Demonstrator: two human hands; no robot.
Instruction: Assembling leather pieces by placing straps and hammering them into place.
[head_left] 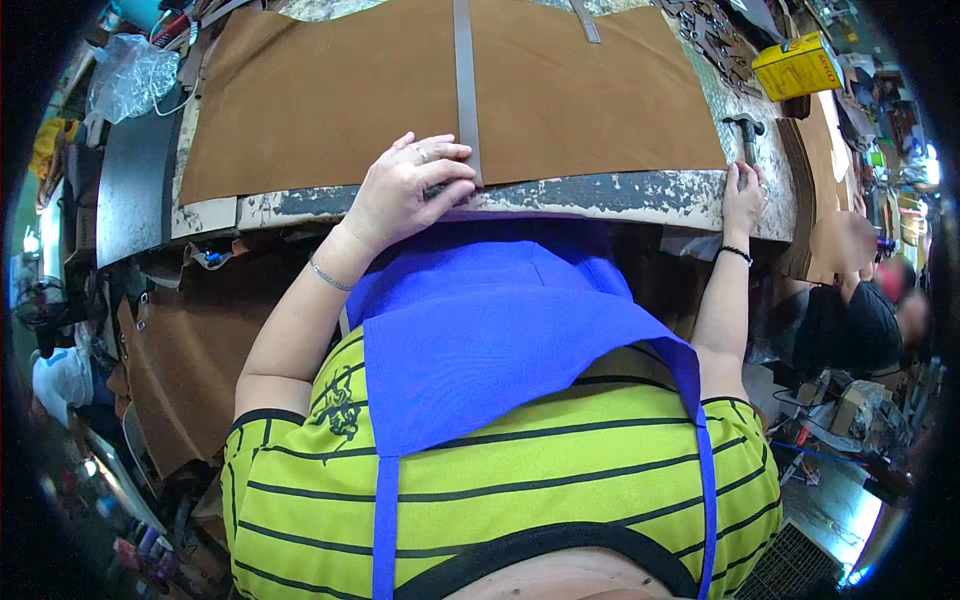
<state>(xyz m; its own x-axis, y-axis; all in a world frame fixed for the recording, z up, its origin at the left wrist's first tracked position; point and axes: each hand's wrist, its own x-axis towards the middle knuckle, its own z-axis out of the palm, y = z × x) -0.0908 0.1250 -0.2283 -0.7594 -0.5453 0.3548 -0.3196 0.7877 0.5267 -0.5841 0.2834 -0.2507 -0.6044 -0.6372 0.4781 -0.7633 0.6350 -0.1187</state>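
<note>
A wide brown leather sheet lies on the worn worktable. Down its middle runs a narrow grey strip, reaching the sheet's near edge. My left hand is at the strip's near end, its loosely bent fingers apart and the fingertips touching or very close to the strip. At the right of the table, my right hand has its fingers closed around the handle of a hammer. The hammer's dark head points away from me, just beyond the sheet's right edge.
A shorter grey strip lies farther back on the leather. Dark cut pieces and a yellow can are at the back right. Clear plastic sits at the left. Another person is at the right.
</note>
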